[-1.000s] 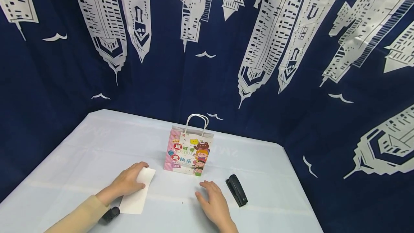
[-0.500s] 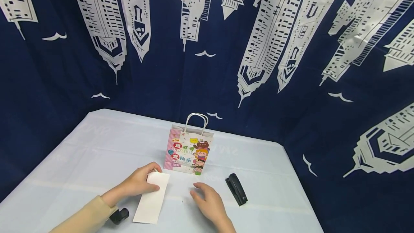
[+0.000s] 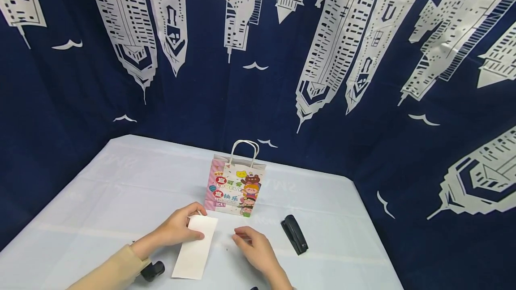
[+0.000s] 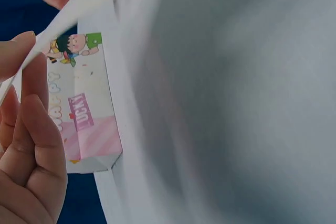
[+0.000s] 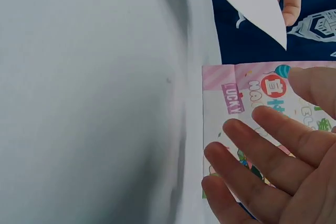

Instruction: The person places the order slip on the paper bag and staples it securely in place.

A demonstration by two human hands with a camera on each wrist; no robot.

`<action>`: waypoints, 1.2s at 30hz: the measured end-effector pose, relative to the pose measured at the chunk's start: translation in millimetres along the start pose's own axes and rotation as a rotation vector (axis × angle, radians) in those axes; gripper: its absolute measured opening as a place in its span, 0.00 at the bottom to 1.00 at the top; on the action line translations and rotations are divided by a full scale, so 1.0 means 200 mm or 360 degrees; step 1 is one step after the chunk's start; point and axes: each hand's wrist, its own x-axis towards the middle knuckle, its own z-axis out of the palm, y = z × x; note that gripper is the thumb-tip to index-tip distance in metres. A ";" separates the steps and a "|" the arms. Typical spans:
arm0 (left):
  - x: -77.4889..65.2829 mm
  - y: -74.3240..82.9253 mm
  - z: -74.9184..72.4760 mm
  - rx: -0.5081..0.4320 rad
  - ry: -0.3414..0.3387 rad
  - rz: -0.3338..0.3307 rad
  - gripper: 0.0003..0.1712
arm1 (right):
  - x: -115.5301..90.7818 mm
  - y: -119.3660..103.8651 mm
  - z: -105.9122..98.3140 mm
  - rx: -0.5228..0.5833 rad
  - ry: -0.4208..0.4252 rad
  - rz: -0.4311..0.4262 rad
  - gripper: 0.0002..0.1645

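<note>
My left hand (image 3: 181,226) pinches a white strip of paper (image 3: 195,254) between thumb and fingers. In the left wrist view the paper (image 4: 71,17) appears nearly edge-on, lifted off the table. To its right, my right hand (image 3: 258,249) hovers with relaxed, slightly bent fingers and nothing in them; the right wrist view shows its fingers (image 5: 262,156) spread apart. Behind both hands stands an upright paper gift bag (image 3: 234,187) with white handles and cartoon figures. A black stapler (image 3: 294,234) lies on the table to the right of my right hand.
A white cloth covers the table (image 3: 330,218). Behind it hangs a dark blue curtain (image 3: 242,102) with white city buildings. The black object (image 3: 153,271) by the left sleeve looks like part of the wrist camera.
My left hand has lifted the paper from the table and carried it to the right. My right hand has shifted slightly left, its fingers bending a little more. Bag and stapler stay put.
</note>
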 end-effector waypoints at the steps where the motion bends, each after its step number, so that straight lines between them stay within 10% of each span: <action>1: 0.00 0.00 0.00 -0.0002 -0.0001 -0.0004 0.26 | 0.01 -0.01 0.00 0.0038 -0.0013 -0.0011 0.19; 36: 0.10 0.09 0.08 -0.0082 -0.0011 0.0117 0.24 | 0.12 -0.10 0.03 0.0398 0.0158 -0.0103 0.12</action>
